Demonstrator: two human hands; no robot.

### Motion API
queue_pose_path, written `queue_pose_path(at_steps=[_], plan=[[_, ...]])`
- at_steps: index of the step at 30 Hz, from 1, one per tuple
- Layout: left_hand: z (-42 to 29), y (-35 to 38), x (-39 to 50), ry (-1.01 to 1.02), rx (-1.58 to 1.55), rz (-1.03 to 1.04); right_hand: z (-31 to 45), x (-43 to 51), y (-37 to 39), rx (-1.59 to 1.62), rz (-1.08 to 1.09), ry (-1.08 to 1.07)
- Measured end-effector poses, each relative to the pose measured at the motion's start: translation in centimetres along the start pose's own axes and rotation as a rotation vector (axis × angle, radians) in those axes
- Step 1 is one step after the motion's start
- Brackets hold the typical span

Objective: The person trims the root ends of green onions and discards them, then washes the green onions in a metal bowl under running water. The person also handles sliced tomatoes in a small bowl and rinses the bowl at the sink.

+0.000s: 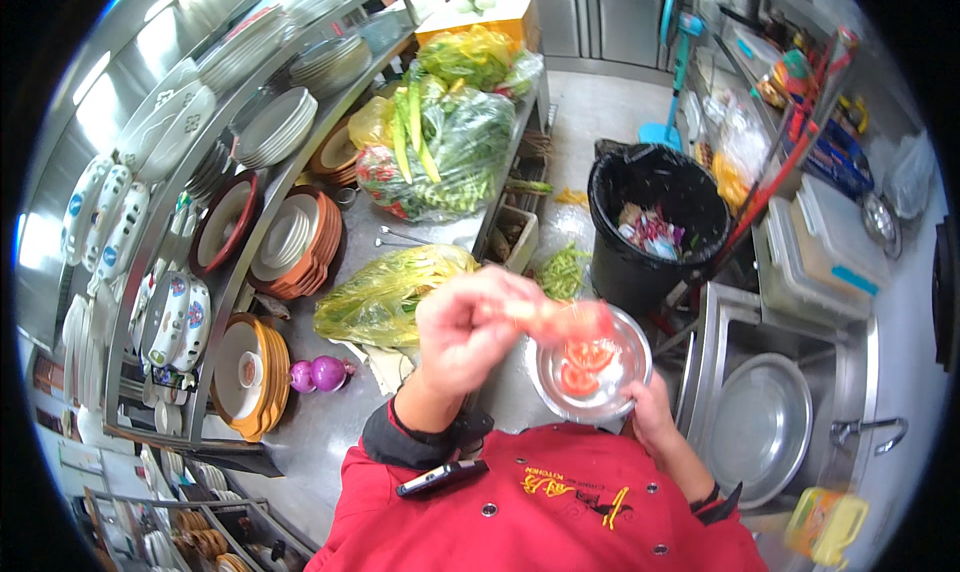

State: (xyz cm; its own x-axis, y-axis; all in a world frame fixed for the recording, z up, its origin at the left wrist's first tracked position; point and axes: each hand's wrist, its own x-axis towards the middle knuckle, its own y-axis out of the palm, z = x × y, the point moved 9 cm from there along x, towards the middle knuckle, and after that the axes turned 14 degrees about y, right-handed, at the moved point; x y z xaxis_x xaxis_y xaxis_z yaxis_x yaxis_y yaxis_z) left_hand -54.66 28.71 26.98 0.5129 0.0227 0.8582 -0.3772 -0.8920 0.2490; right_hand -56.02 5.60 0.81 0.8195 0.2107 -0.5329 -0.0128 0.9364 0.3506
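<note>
My left hand [469, 328] is raised over a metal bowl [541, 384], its fingers closed on blurred red pieces [574, 321] that look like tomato. Motion blur hides their exact shape. Inside the bowl lie red tomato slices [589, 356]. My right hand [651, 411] grips the bowl's near right rim and holds it in front of my red jacket [525, 512]. Just beyond my left hand, a yellow plastic bag of leafy vegetables [375, 298] rests on the steel counter [307, 429]. Two peeled purple onions [328, 373] sit to the left, beside a pale cloth [386, 366].
A black-lined waste bin [626, 272] with scraps stands ahead to the right. At right is a steel sink [712, 332] holding a large metal basin [761, 422]. Shelves of plates [277, 126] and stacked brown-rimmed bowls [319, 242] run along the left. Bagged greens [465, 144] lie at the counter's far end.
</note>
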Motion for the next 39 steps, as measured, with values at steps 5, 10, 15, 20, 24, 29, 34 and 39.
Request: queue_pose_path(at_steps=[5,10,15,20,24,29,34,39], plan=[[-6.3,6.8,4.1,0.145,-0.473,0.320,-1.7,0.4,-0.4,-0.003,0.035,0.095],[-7.8,8.9,5.4,0.254,-0.570,0.253,-1.1,0.3,-1.1,0.028,-0.038,0.113],[-8.0,10.4,5.2,0.559,-0.180,0.325,-0.1,0.5,-2.3,0.040,-0.075,0.047],[-5.7,10.6,4.9,0.269,0.070,0.596,1.6,1.2,-3.0,0.052,-0.052,0.009],[2.1,5.2,3.9,-0.016,0.806,0.505,3.9,0.9,-5.0,0.081,-0.118,-0.099],[12.4,-1.6,-5.6,-0.599,0.754,0.290,5.1,2.2,-6.1,0.020,-0.198,-0.233],[17.3,1.3,-9.3,-0.548,0.831,0.582,4.1,3.9,-6.5,0.119,-0.162,-0.147],[23.3,3.1,-12.0,-0.318,1.021,1.125,2.9,6.2,-5.4,0.144,-0.168,0.047]])
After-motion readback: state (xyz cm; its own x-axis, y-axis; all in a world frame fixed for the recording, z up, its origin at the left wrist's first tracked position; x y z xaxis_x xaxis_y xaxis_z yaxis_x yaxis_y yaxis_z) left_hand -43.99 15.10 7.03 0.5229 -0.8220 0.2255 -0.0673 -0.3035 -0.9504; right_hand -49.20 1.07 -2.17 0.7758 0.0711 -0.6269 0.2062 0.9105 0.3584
